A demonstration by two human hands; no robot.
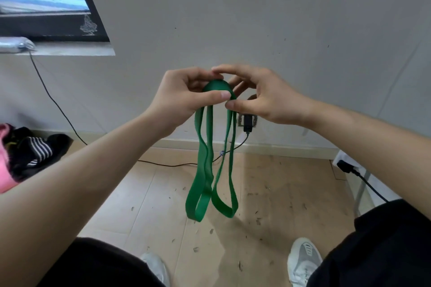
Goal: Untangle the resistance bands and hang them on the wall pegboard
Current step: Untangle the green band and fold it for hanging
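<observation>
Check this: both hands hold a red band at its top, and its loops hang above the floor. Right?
No: the head view shows the band is green, not red. The left hand and right hand hold its top, and its loops hang above the floor.

Both hands (186, 93) (263, 95) pinch green band (205, 170) — loops dangling

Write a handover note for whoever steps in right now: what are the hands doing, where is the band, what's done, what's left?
The left hand pinches the top fold of the band.
The right hand pinches the same fold, close beside it.
The band is held up before the wall and hangs doubled in two loops; the left loop looks twisted.
Done: the band is lifted and hangs free.
Left: straighten the loops, then hang it; no pegboard is in view.
</observation>
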